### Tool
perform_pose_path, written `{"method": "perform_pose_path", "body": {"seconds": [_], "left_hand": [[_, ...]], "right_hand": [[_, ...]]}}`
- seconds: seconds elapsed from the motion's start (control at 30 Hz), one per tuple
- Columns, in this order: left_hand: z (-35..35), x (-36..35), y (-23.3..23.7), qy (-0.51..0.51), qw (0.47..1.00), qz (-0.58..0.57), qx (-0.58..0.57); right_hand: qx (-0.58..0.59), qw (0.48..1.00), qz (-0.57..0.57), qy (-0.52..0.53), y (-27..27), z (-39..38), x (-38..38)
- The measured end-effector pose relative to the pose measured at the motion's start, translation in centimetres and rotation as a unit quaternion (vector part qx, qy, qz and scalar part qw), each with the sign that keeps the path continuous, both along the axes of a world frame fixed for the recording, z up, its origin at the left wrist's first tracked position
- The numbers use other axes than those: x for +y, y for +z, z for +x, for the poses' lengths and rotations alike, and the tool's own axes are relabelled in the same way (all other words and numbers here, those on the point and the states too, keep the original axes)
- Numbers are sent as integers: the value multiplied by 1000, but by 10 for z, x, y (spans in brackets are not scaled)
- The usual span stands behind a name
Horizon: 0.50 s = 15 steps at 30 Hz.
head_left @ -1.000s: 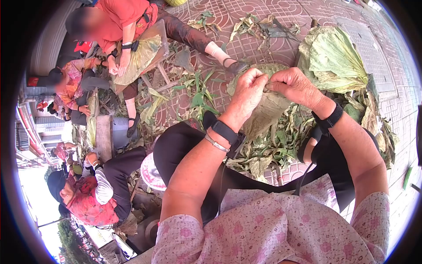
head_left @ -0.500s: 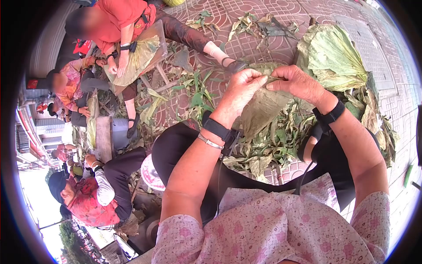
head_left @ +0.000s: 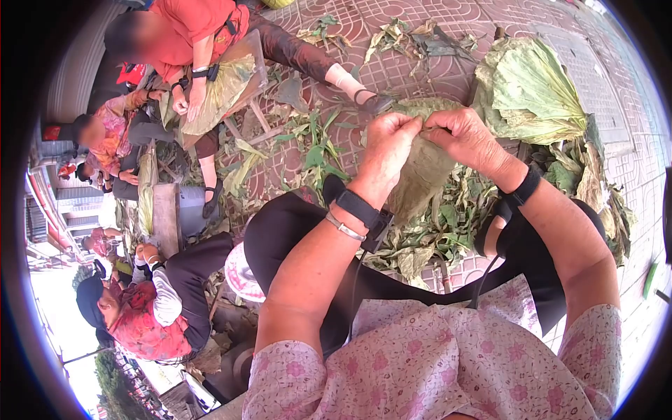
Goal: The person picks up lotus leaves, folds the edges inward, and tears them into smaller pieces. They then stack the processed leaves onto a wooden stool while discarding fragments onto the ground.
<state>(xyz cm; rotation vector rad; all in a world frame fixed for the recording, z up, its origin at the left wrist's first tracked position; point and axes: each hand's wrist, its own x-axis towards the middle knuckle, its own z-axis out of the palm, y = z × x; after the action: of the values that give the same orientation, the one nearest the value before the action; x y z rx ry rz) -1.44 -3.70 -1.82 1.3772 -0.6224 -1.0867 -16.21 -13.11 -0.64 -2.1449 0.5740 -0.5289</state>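
A large dried leaf [head_left: 422, 178] hangs below my two hands, brownish green and wrinkled. My left hand [head_left: 392, 145] pinches its upper edge between thumb and fingers. Close beside it, my right hand [head_left: 465, 136] is closed on the same edge, thumb against curled fingers. The fingertips of both hands nearly touch. Beyond the hands to the right lies a fanned stack of broad yellow-green leaves [head_left: 528, 91]. Beneath the hanging leaf is a heap of torn leaf scraps [head_left: 448, 220].
A person in red [head_left: 203, 35] handles leaves on a board [head_left: 260, 66] at upper left. Another person [head_left: 150, 318] sits at lower left near a wooden box [head_left: 166, 217]. Leaf scraps [head_left: 315, 150] litter the patterned red paving [head_left: 357, 49].
My right hand has turned and its fingers have curled in more. My left hand has shifted slightly. The hanging leaf looks narrower and more folded.
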Motion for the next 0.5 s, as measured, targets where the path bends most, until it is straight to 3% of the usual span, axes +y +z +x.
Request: {"method": "perform_pose_path", "body": {"seconds": [0.1, 0.27, 0.3, 0.4, 0.5], "left_hand": [[1, 1, -6, 11, 1000, -4, 2], [10, -5, -6, 13, 999, -19, 37], [21, 0, -3, -55, 998, -7, 36], [25, 2, 1, -116, 992, 31, 29], [22, 5, 5, -119, 992, 21, -37]], "right_hand": [[2, 1000, 3, -11, 3, 0, 9], [-5, 984, 175, -19, 1, -6, -8], [-8, 978, 207, -20, -2, -7, -9], [-29, 969, 246, -3, -7, -9, -10], [-18, 966, 257, 8, -6, -10, -12]]}}
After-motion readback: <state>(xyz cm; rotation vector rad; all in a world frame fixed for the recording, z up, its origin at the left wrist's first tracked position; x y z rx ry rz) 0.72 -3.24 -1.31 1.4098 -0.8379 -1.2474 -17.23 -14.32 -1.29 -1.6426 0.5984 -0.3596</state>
